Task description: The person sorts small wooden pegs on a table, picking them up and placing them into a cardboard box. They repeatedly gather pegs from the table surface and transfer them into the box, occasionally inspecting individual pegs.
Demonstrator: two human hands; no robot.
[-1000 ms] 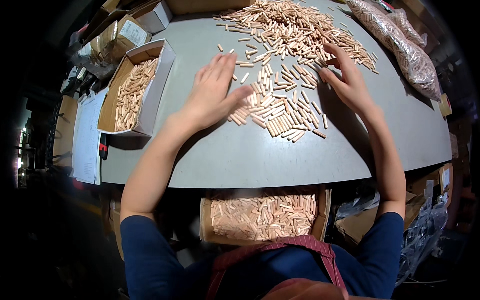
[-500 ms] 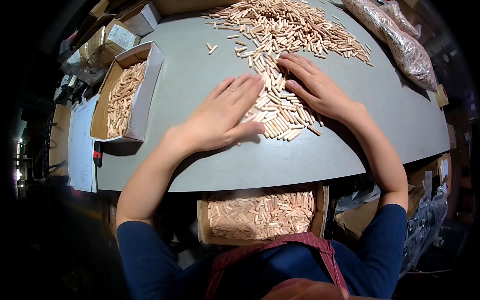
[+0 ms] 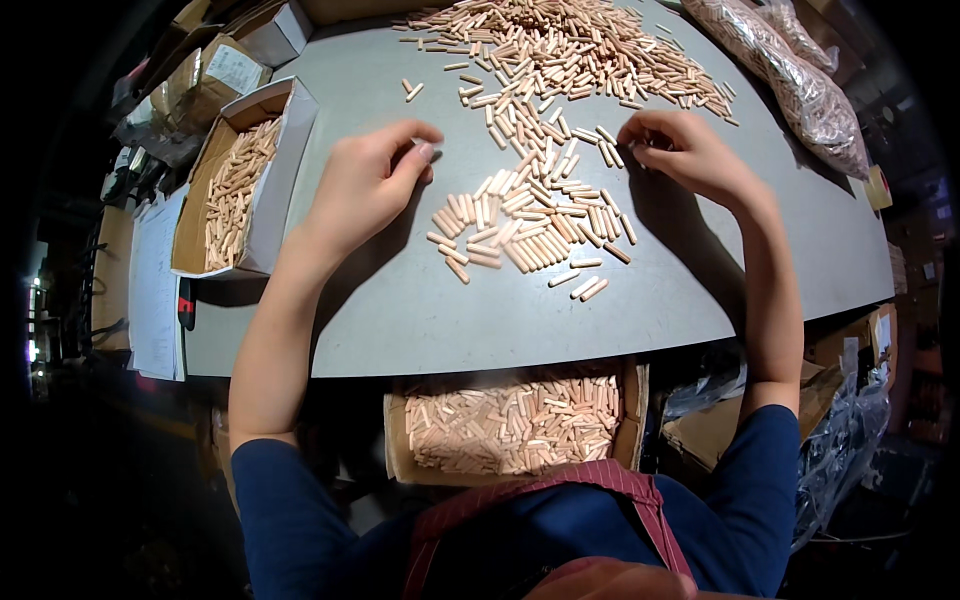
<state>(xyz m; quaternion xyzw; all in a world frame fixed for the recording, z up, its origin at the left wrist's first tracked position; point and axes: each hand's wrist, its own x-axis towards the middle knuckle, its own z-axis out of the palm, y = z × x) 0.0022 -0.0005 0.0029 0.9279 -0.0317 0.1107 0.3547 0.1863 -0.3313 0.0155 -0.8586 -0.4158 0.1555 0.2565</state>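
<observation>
Short wooden dowels [image 3: 538, 250] lie spread in a loose patch on the grey table, some of them side by side in rows. My left hand [image 3: 375, 170] hovers left of this patch, its fingers loosely bent, thumb and forefinger apart, nothing seen in them. On the right, my right hand [image 3: 690, 150] is held just beside a few dowels [image 3: 608, 152] at the patch's upper edge. Its fingers are bent too, with a gap to the thumb and no dowel visible between them. A trail of dowels joins the patch to a big heap [image 3: 580, 50] at the back.
A white cardboard box [image 3: 288, 140] with dowels stands at the left, near papers [image 3: 155, 290] and a red-and-black tool [image 3: 186, 304]. Filled clear bags [image 3: 790, 80] lie back right. Below the table's front edge sits an open carton [image 3: 398, 440] of dowels.
Both hands have drawn apart, away from the dowels, and their fingers have bent. The dowels between them now lie more spread out, with several farther left and nearer the front edge.
</observation>
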